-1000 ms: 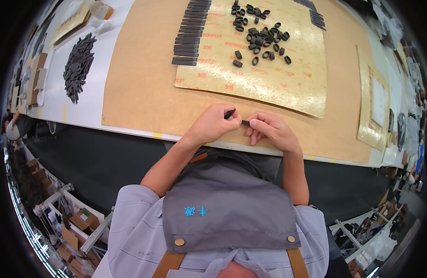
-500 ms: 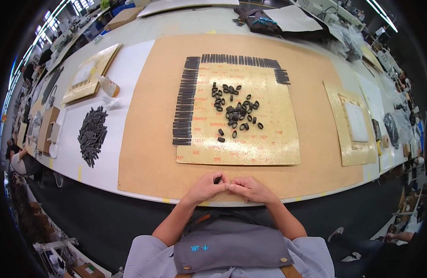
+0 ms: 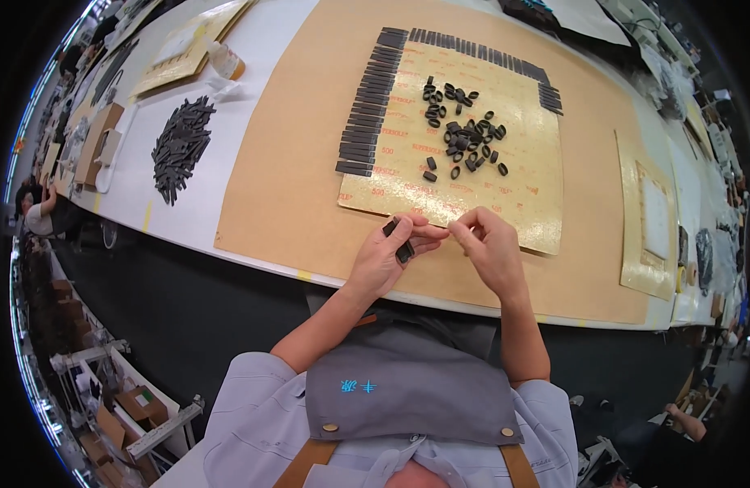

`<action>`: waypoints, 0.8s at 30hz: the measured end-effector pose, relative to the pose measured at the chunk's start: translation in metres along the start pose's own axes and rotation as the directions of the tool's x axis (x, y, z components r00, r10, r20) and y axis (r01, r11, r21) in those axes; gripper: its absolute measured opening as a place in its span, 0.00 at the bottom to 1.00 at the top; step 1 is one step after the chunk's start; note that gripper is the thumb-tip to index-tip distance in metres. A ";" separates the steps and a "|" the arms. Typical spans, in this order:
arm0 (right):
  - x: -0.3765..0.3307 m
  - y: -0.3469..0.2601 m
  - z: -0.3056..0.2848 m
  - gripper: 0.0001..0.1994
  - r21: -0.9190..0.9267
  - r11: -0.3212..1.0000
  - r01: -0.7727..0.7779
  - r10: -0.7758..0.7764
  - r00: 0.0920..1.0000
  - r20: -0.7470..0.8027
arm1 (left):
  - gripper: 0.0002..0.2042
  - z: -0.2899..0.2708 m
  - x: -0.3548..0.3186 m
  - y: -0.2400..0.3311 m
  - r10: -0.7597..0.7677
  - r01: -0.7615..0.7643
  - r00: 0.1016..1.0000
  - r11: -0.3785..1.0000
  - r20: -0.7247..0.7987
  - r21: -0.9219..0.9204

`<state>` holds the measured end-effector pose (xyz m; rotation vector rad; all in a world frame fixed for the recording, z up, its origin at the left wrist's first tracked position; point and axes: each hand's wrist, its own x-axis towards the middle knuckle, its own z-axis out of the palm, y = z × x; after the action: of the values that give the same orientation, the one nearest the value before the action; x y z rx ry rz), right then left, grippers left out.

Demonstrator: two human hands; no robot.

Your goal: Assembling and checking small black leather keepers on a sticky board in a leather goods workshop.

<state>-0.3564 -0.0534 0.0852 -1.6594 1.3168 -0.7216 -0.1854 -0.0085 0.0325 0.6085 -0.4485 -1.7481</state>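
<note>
one yellow board (image 3: pixel 367 195) bears dozens of black loops (image 3: pixel 454 128). your left hand (image 3: pixel 381 259), half-curled, clamps black pieces (image 3: pixel 404 251), number unclear, under its thumb; your right hand's (image 3: pixel 493 250) fingertips meet, contents hidden.

Two bare hands, left hand (image 3: pixel 380 259) with one or perhaps two black pieces (image 3: pixel 405 251), thumb covering middle; right hand (image 3: pixel 493 250). One brown sheet (image 3: pixel 285 163), one yellow board (image 3: pixel 403 193). Over thirty black loops (image 3: pixel 464 143) on board. Three rows of flat black strips (image 3: pixel 367 123) along board edges, well over thirty strips altogether. One heap of loose strips (image 3: pixel 180 146), dozens. One bottle (image 3: pixel 226 61). One apron (image 3: pixel 415 394), two studs (image 3: pixel 330 427), two brown straps (image 3: pixel 304 464).
</note>
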 end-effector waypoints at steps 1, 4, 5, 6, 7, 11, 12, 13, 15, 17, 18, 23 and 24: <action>-0.008 0.006 0.013 0.09 -0.005 1.000 -0.004 0.004 1.000 0.019 | 0.16 -0.001 0.001 -0.003 0.006 -0.006 1.000 1.000 -0.015 -0.011; -0.026 0.017 0.050 0.06 0.098 0.994 0.052 -0.057 0.997 0.050 | 0.16 -0.001 -0.001 -0.015 0.044 -0.045 0.996 0.999 -0.080 -0.006; -0.027 0.019 0.058 0.05 0.125 0.989 0.076 -0.080 0.997 0.025 | 0.16 0.000 -0.002 -0.018 0.039 -0.040 0.996 0.999 -0.082 -0.007; -0.028 0.021 0.062 0.05 0.151 0.983 0.102 -0.103 0.995 -0.004 | 0.17 0.000 -0.003 -0.020 0.081 -0.077 0.995 0.994 -0.055 0.076; -0.029 0.021 0.062 0.05 0.152 0.983 0.098 -0.098 0.995 -0.009 | 0.17 0.001 -0.003 -0.021 0.120 -0.115 0.992 0.981 -0.024 0.157; -0.029 0.019 0.055 0.03 0.481 0.856 -0.190 0.159 0.982 0.105 | 0.18 0.004 -0.005 -0.017 0.101 -0.094 0.995 0.965 -0.017 0.243; -0.028 0.021 0.053 0.03 0.635 0.736 -0.235 0.177 0.972 0.155 | 0.18 0.007 -0.005 -0.015 0.141 -0.118 0.987 0.958 -0.072 0.260; -0.027 0.023 0.050 0.03 0.635 0.736 -0.235 0.179 0.972 0.153 | 0.19 0.008 -0.005 -0.014 0.182 -0.141 0.975 0.950 -0.127 0.278; -0.025 0.025 0.046 0.04 0.699 0.684 -0.206 0.164 0.978 0.128 | 0.18 -0.004 -0.004 -0.014 0.174 -0.121 0.979 0.916 -0.105 0.383; -0.024 0.027 0.042 0.04 0.689 0.692 -0.214 0.163 0.977 0.139 | 0.18 -0.008 -0.005 -0.012 0.161 -0.101 0.983 0.869 -0.084 0.485; -0.024 0.029 0.041 0.04 0.678 0.701 -0.221 0.162 0.975 0.151 | 0.18 -0.005 -0.007 -0.010 0.046 0.003 0.993 0.906 -0.106 0.424; -0.024 0.030 0.044 0.03 0.709 0.683 -0.173 0.169 0.983 0.077 | 0.18 -0.009 -0.010 -0.009 -0.200 0.208 0.971 0.976 -0.128 0.058; -0.025 0.030 0.043 0.03 0.717 0.680 -0.153 0.166 0.985 0.053 | 0.17 -0.011 -0.010 -0.009 -0.198 0.205 0.975 0.976 -0.098 0.074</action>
<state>-0.3399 -0.0194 0.0406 -0.8810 0.9729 -0.9867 -0.1837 0.0037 0.0205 0.8136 -0.4095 -1.8921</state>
